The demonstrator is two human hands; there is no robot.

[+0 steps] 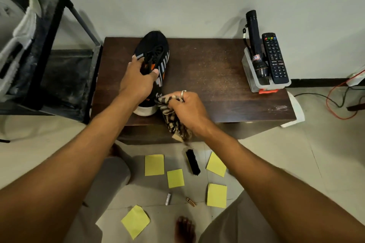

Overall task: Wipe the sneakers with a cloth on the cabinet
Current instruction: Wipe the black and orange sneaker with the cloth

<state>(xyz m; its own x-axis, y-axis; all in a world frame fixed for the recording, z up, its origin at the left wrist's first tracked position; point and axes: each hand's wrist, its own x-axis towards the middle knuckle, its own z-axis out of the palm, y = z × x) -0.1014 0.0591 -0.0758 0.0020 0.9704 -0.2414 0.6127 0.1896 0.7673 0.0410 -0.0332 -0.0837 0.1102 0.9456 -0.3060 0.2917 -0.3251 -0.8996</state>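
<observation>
A flashlight [254, 41] and a remote control [275, 59] are propped in a clear tray [249, 69] at the cabinet's [207, 69] right rear corner. The sneaker [156, 45] is laid on the cabinet's left side, long axis front to back, toe toward the rear edge. Its laced upper is grasped by the left hand [138, 81]; a striped cloth [171, 116], clutched in the right hand [189, 110], is pressed to its heel.

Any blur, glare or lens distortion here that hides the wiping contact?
Head view: wide-angle bowing curves the cabinet edges; light soft and even, one small sheen near its right front corner; the cloth in the right hand smears slightly at its hanging end; sneaker and left hand read sharp; contact is legible.
</observation>
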